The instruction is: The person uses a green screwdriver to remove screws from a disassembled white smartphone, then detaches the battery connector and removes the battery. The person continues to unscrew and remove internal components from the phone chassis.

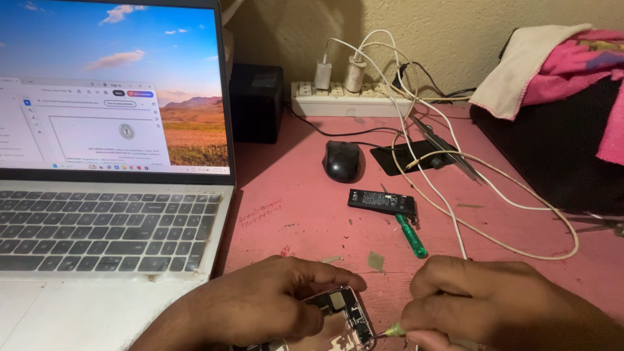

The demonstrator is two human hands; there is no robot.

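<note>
The left hand (260,302) curls its fingers and thumb around the upper edge of an opened phone (341,322), pinning it against the pink table (299,195) at the bottom of the view, with the bare inner frame and small metal parts of the phone facing up. The right hand (484,302) is closed in a tight pinch on a thin tool with a yellow-green tip (392,331); the tip touches, or comes very near, the right edge of the phone, though the contact is too small to make out for certain. Just beyond the knuckles, a green-handled screwdriver (411,236) lies on the table, its far end close to a flat black battery (382,202). A small pale scrap (376,261) rests between the two hands and the screwdriver. White cables (455,214) loop across the table to the right of the battery and run up to two chargers plugged into a white power strip (351,99) against the wall. A black mouse (342,160) sits near a dark flat pad (406,156), which lies under the cables. To the left, an open laptop (110,221) shows a landscape picture with a window on it, and a black box (257,101) stands behind its screen edge. At the far right, pink and cream cloths (559,62) lie heaped on a dark bundle (552,149).
</note>
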